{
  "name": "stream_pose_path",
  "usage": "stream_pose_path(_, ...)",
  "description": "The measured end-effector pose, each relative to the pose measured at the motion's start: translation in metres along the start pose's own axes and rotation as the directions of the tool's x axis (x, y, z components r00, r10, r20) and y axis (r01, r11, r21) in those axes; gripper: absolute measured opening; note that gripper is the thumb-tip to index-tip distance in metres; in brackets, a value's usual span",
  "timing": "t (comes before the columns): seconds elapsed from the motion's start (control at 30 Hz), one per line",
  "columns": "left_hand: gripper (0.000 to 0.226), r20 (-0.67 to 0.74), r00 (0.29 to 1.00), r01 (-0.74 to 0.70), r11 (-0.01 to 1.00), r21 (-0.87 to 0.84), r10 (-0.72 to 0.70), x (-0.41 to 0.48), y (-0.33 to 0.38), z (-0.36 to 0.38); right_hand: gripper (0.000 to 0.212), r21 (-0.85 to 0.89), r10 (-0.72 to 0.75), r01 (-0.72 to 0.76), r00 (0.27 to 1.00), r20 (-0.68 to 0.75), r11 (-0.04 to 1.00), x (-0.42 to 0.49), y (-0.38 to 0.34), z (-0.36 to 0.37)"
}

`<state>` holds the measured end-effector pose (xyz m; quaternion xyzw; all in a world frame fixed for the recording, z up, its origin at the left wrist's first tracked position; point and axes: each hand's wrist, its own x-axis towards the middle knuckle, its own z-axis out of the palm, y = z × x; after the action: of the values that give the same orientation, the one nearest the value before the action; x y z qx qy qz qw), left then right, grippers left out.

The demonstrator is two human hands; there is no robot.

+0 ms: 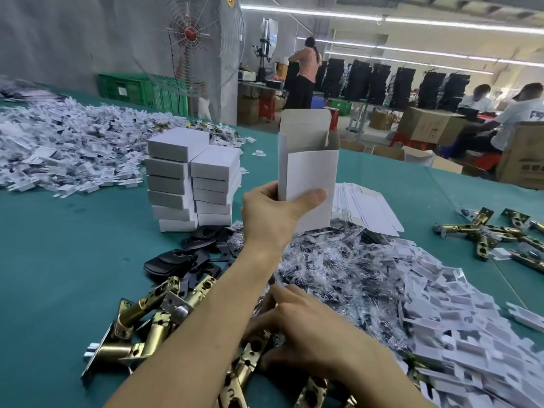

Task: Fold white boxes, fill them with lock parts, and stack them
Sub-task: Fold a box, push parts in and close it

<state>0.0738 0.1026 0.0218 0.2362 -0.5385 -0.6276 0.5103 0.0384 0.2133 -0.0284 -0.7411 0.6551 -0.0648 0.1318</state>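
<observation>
My left hand [268,216] grips an upright white box [309,184] by its lower left corner, above the table. The box's top flap stands open. My right hand [309,331] reaches down into the parts in front of me, its fingers curled round the end of a brass latch [250,348]. More brass latches [147,313] lie to the left of that hand. Two stacks of closed white boxes [191,178] stand left of the held box. Flat unfolded box blanks [368,207] lie just behind it.
Clear bags of small parts [338,266] and black plates [176,260] cover the middle of the green table [59,260]. White card inserts [456,334] pile up at right and far left [73,142]. More latches [482,228] lie at right. A fan [191,39] and people stand beyond.
</observation>
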Motion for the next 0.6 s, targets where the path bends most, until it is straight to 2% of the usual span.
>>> stream_pose_path(0.23, 0.022, -0.051, 0.997, -0.061, 0.998, -0.034, 0.06, 0.004, 0.014, -0.005, 0.039, 0.17, -0.001, 0.007, 0.999, -0.035, 0.985, -0.009, 0.009, -0.017)
stream_pose_path(0.33, 0.022, -0.049, 0.995, -0.09, 0.992, -0.085, 0.086, 0.004, 0.022, -0.007, 0.03, 0.254, 0.066, -0.053, 0.997, -0.044, 0.966, -0.019, 0.02, -0.028)
stream_pose_path(0.5, 0.024, -0.011, 0.995, -0.101, 0.992, -0.078, 0.1, 0.003, 0.023, -0.005, 0.028, 0.507, 0.219, -0.191, 0.976, 0.005, 0.841, -0.044, 0.05, -0.042)
stream_pose_path(0.6, 0.024, 0.021, 0.998, -0.065, 0.998, -0.024, 0.066, 0.004, 0.015, -0.004, 0.036, 0.658, 0.241, -0.169, 0.97, -0.021, 0.734, -0.059, 0.064, -0.049)
